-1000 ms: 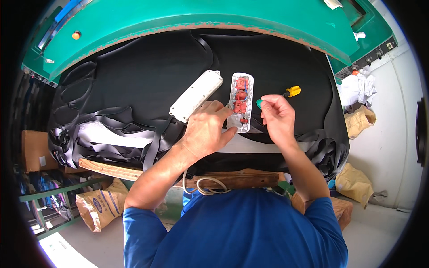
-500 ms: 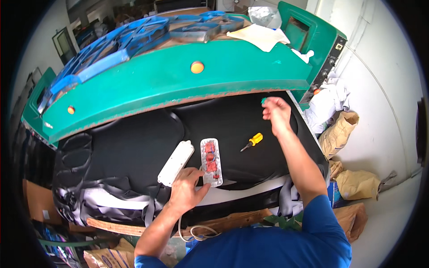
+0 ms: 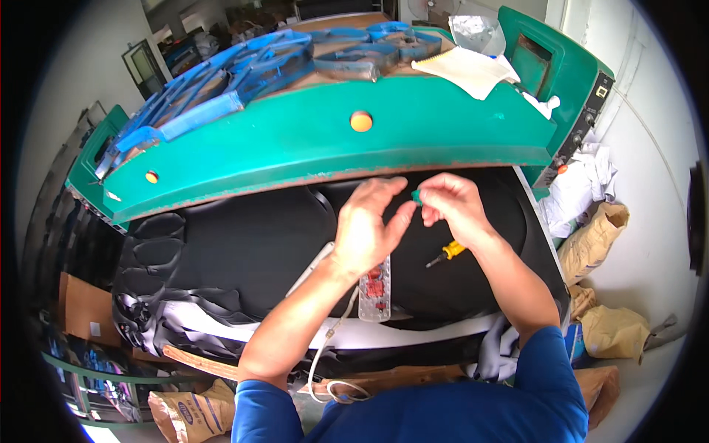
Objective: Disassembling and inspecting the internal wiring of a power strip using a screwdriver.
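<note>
My right hand pinches a small green piece, too small to make out fully, above the black material. Close on its left, my left hand is raised with thumb and fingers apart and nothing visible in it. Below that hand lies the opened base of a power strip, with red parts inside; the left hand hides its upper end. Its white cover lies to the left, partly behind my left forearm. A yellow-handled screwdriver rests on the black material near my right wrist.
Black sheet material covers the work surface. Beyond it stands a green machine beam, carrying blue cutting frames and a paper pad. A white cable runs down toward the near edge. Paper sacks stand at right.
My left hand has left the power strip base and risen beside the right hand. The green piece stays pinched in my right hand. The view has shifted, so the scene sits farther right and lower.
</note>
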The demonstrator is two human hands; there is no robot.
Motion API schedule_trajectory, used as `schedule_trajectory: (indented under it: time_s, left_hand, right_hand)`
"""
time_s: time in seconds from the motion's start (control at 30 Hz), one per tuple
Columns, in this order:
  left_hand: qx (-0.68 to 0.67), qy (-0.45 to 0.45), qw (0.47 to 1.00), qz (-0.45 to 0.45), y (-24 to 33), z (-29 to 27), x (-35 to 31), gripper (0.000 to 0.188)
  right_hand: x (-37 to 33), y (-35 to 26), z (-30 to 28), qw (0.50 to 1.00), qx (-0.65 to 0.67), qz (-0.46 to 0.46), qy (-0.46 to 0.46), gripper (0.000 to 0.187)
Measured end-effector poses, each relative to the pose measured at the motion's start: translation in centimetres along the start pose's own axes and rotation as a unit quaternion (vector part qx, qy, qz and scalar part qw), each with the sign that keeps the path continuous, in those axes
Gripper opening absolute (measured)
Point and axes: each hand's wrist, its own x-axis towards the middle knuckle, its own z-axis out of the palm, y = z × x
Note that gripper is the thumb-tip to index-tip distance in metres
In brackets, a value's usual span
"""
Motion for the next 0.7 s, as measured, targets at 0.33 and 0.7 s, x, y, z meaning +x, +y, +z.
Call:
schedule_trajectory:
  time_s: [0.33,0.7]
  left_hand:
    - [0.05,-0.006,0.992,0.113,-0.5,0.3,-0.4,0.017]
    - [-0.264,-0.182,0.897,-0.305,-4.3,0.1,-0.9,0.014]
  right_hand:
    - [-1.6,0.3,1.0,0.999,-0.021,0.037,-0.031,0.012]
    - [-2.7,0.5,1.7,0.994,-0.06,0.031,-0.082,0.008]
